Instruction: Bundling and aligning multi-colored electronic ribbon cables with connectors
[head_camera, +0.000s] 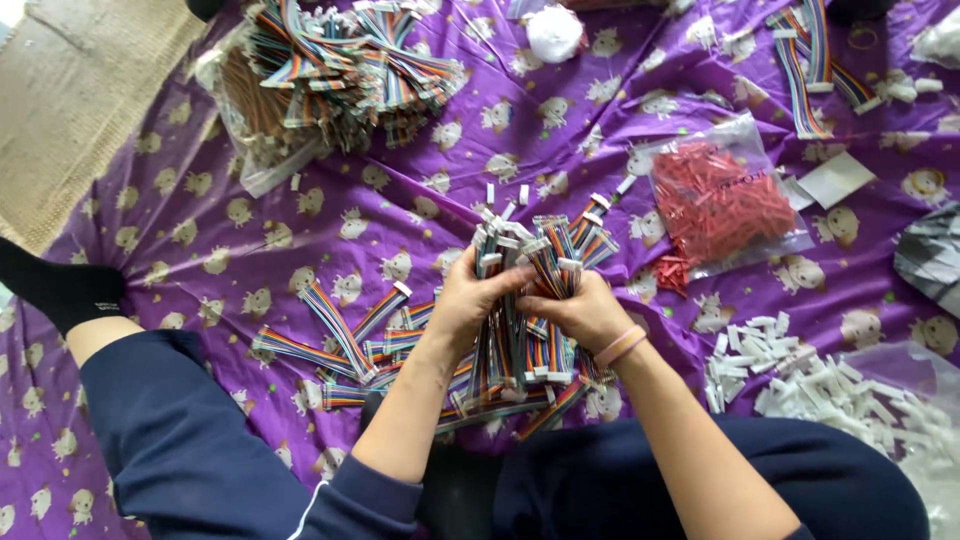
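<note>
at the far left edge a strip of tan woven mat (95, 110) shows beyond the purple printed cloth (200, 230) that covers the floor. near it, at the left, a foot in a black sock (55, 288) rests on the cloth, and the leg in dark blue trousers (190, 440) bends across the near left.

far and left of centre sits a big heap of rainbow ribbon cables (340, 75), partly on a clear plastic bag. nearer, left of the hands, a few loose ribbon cables (335, 345) lie fanned on the cloth, each tipped with a white connector.

in the middle, the left hand (465, 305) is wrapped around the left side of an upright bundle of ribbon cables (530, 290), fingers curled closed on it. the bundle stands between both hands, white connector ends pointing up and away, its lower ends resting among more cables just in front of the lap. the right hand (585, 312) presses on the bundle's right side, fingers bent in and pinching at the cables; a pink band (620, 346) circles that wrist.

far centre, a white round object (553, 32) lies on the cloth. right of the hands, a clear bag of small red parts (725, 200) lies open, a few red pieces spilled near it. further right and far, more ribbon cables (812, 70) lie loose. at the near right, a pile of small white connectors (800, 375) spreads from a clear bag (900, 400).
</note>
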